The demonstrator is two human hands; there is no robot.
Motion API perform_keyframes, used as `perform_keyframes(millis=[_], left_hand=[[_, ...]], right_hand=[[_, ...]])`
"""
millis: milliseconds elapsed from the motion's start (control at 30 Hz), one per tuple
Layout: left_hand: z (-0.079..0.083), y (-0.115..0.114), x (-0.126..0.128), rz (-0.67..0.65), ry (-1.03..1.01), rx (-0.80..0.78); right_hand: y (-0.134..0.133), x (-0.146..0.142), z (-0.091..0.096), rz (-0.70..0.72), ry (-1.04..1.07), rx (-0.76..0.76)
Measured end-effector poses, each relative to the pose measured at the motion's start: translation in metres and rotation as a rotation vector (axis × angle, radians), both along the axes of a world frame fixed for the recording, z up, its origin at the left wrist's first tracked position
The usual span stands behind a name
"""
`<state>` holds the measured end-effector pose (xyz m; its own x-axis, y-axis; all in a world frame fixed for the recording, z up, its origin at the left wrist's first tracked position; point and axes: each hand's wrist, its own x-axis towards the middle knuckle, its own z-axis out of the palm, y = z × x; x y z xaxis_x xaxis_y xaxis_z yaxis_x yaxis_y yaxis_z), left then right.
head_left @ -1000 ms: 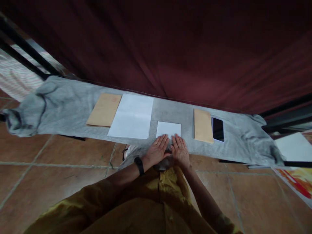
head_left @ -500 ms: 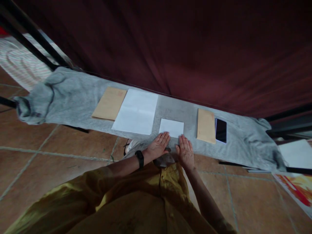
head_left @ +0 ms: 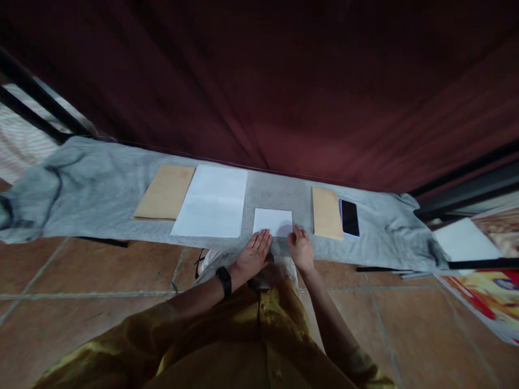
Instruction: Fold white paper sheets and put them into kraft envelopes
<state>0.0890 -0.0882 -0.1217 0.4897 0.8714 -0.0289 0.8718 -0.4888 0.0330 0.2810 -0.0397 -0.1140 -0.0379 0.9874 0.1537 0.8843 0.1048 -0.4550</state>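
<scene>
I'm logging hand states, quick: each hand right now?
Left hand: open, laid flat at the near edge of the small white paper.
Right hand: curled at its near right corner; whether pinching it cannot be told.

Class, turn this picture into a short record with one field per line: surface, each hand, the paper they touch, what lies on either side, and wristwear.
Surface: grey cloth
Left hand: fingers extended, at the paper's near edge
Right hand: fingers curled at its near right corner; grip unclear
Paper: small white piece, lying flat
Left side: large white sheet, then brown packet
Right side: narrower brown packet, then phone, screen dark
Wristwear: dark band, left wrist
</scene>
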Motion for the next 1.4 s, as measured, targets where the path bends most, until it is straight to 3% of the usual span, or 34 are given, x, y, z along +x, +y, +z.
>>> perform_keyframes(millis=[167, 400, 533, 667, 767, 900, 1000, 1100, 1200, 1400], left_hand=[[0.0, 0.002, -0.002, -0.01, 0.015, 0.021], [0.0, 0.001, -0.002, 0.012, -0.108, 0.104], [0.022, 0.007, -0.004, 0.089, -0.266, 0.177], [0.057, 0.027, -0.006, 0.236, -0.439, 0.197], [0.068, 0.045, -0.004, 0.402, -0.722, 0.064], [0.054, 0.059, 0.001, 0.572, -1.187, -0.31], [0.039, 0.061, 0.003, 0.705, -1.438, -0.394], [0.031, 0.061, 0.002, 0.78, -1.505, -0.352], [0.029, 0.062, 0.001, 0.819, -1.548, -0.332], [0.028, 0.063, -0.005, 0.818, -1.538, -0.367]], right_hand=[[0.014, -0.008, 0.002, -0.159, 0.11, -0.101], [0.022, -0.006, -0.004, -0.2, 0.582, -0.092], [0.021, -0.006, 0.006, -0.194, 0.956, -0.186], [0.022, 0.0, 0.025, -0.147, 1.016, -0.167], [0.026, 0.002, 0.036, -0.078, 0.987, -0.221], [0.029, -0.002, 0.038, 0.02, 0.947, -0.277], [0.025, -0.007, 0.033, -0.057, 1.011, -0.292], [0.018, -0.01, 0.024, -0.124, 1.107, -0.381], [0.013, -0.01, 0.012, -0.065, 1.047, -0.422], [0.02, 0.002, -0.003, 0.016, 0.842, -0.297]])
